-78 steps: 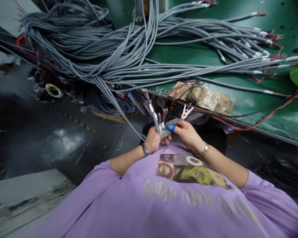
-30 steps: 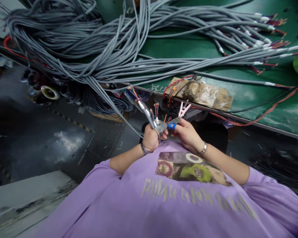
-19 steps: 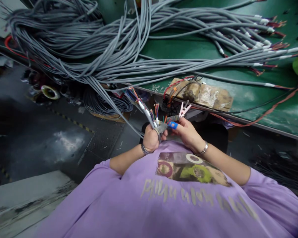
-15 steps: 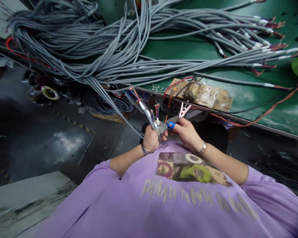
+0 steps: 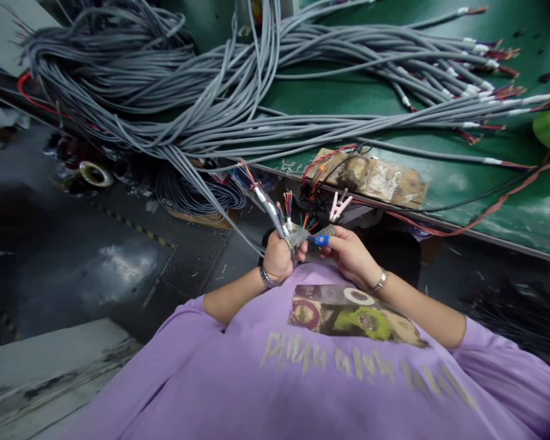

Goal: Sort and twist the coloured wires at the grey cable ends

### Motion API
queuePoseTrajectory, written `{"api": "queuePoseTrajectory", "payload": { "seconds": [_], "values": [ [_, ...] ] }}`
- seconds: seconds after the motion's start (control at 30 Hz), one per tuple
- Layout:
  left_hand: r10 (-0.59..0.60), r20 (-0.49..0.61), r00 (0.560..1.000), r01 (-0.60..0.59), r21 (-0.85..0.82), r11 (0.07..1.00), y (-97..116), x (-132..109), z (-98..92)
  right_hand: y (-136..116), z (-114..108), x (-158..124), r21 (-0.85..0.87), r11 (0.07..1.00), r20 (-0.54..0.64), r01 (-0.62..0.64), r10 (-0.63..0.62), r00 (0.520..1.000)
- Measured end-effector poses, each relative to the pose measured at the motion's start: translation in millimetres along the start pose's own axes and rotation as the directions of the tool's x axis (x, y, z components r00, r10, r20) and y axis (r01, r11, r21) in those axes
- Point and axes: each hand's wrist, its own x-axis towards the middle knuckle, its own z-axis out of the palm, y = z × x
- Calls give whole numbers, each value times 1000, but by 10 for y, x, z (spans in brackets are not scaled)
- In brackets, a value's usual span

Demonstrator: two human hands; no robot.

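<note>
My left hand [image 5: 277,256] is closed around several grey cables [image 5: 275,215], which stand up out of the fist. White sleeves and bare coloured wires [image 5: 288,200] show at their ends. A grey wrapping lies over the left thumb. My right hand [image 5: 355,253] pinches beside it, a blue cover [image 5: 321,240] at its thumb tip and a grey wrap on the forefinger. Thin coloured wires run from the left thumb to this pinch; their tips are hidden. Just beyond the right fingers is a pink clothes peg [image 5: 339,206] by the table edge.
A large bundle of grey cables [image 5: 165,91] covers much of the green table [image 5: 462,208]. A worn wooden block [image 5: 385,178] lies at its front edge, with red and black leads nearby. Coiled dark cable [image 5: 201,194] and several spools [image 5: 96,174] are on the floor at left.
My right hand has shifted slightly right and down, away from the pink peg. The blue-covered thumb has moved a little away from the left hand, which keeps its hold on the cables.
</note>
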Motion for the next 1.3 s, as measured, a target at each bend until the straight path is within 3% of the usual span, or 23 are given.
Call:
{"api": "queuePoseTrajectory", "payload": {
  "seconds": [0.1, 0.3, 0.57, 0.93, 1.3],
  "values": [
    [-33, 38, 999, 33, -1, 999, 90, -7, -4, -29, -142, 0, -22, 999, 65, -48, 49, 997],
    [-125, 159, 979, 119, 48, 992, 226, -63, 66, -239, -326, 136, 148, 989, -2, -22, 23, 1000],
    [-87, 142, 986, 82, 39, 996, 133, -71, 238, -242, -157, 366, 165, 979, 63, 116, -128, 990],
    [-118, 110, 987, 113, 49, 992, 158, -64, 328, -335, -2, 315, 340, 939, -54, 53, -37, 998],
    [-130, 120, 984, 125, 42, 991, 114, -72, 310, -267, -51, 362, 407, 912, -2, 56, -61, 998]
  ]
}}
